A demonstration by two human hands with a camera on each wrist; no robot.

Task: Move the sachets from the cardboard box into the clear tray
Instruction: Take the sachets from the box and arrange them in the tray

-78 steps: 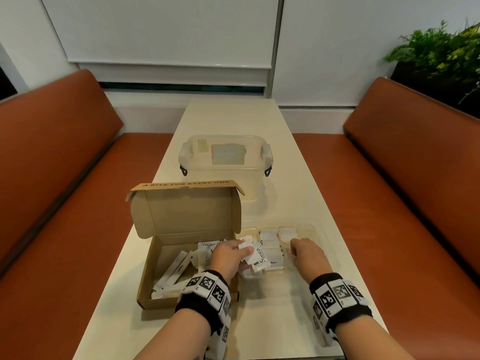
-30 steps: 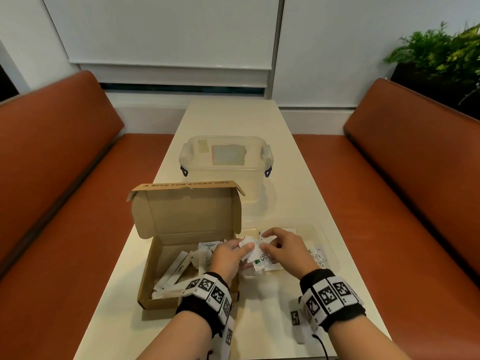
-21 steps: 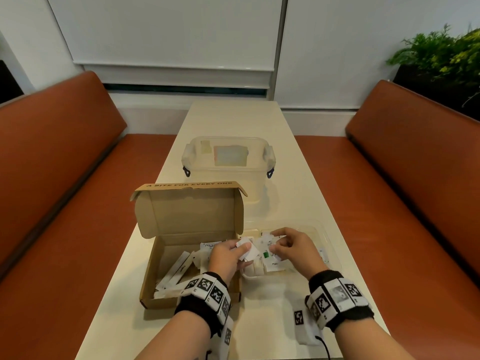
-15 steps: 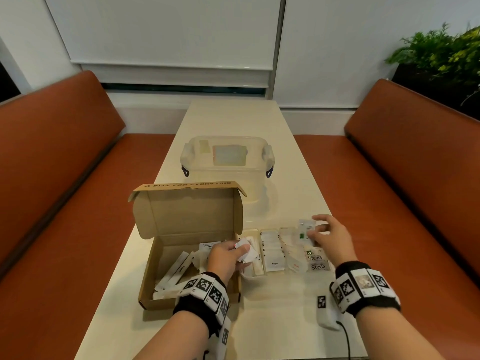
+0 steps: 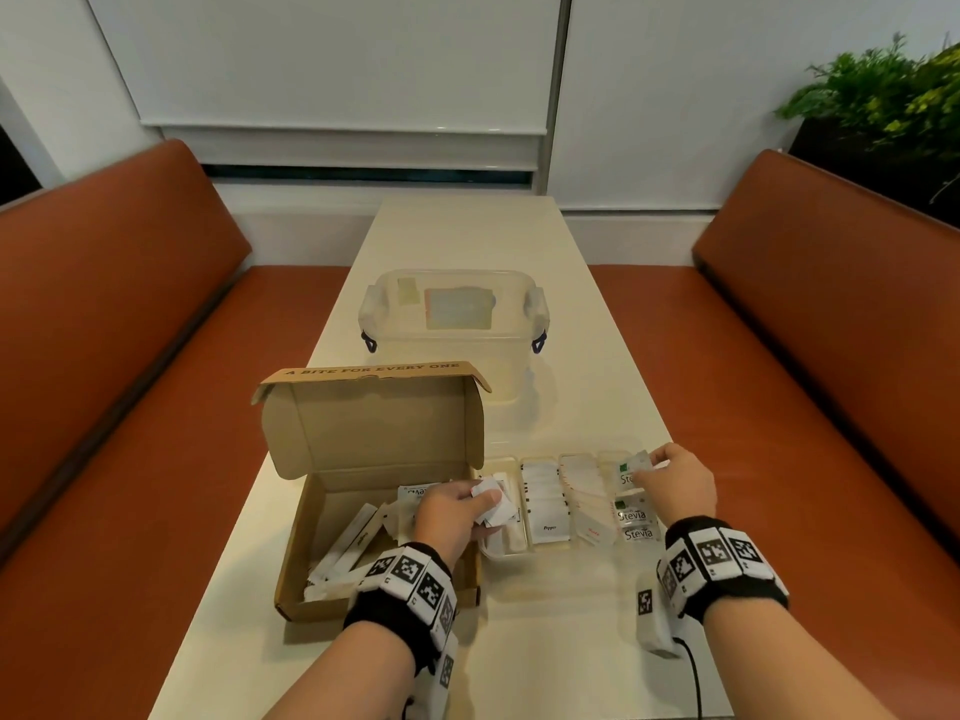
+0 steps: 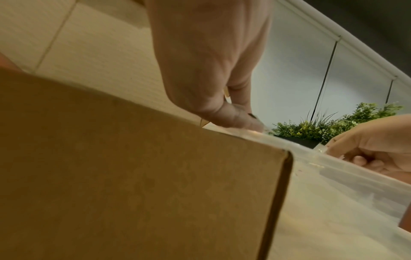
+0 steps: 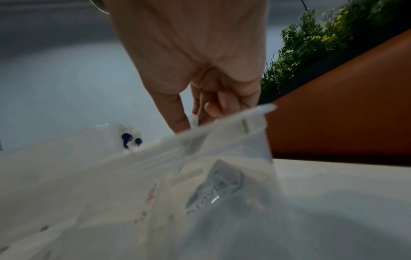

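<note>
An open cardboard box (image 5: 374,428) stands at the near left of the table with several long white sachets (image 5: 353,543) lying in it. To its right is the clear tray (image 5: 582,453), its columns holding rows of sachets, among them Stevia sachets (image 5: 631,514) at the right. My left hand (image 5: 480,504) hovers over the box's right wall and grips a small bundle of white sachets (image 5: 493,506). My right hand (image 5: 649,472) pinches one Stevia sachet (image 5: 628,467) over the far end of the tray's right column. In the right wrist view my fingertips (image 7: 177,121) reach down behind the tray wall (image 7: 222,140).
A clear lidded container (image 5: 452,330) stands behind the box in mid table. Orange benches (image 5: 119,356) run along both sides, with a plant (image 5: 883,96) at the far right. A small white tagged device (image 5: 652,621) with a cable lies by my right wrist.
My right hand took a Stevia sachet from the bundle in my left hand and carried it right, to the tray's right column. The left hand stayed in place with its bundle.
</note>
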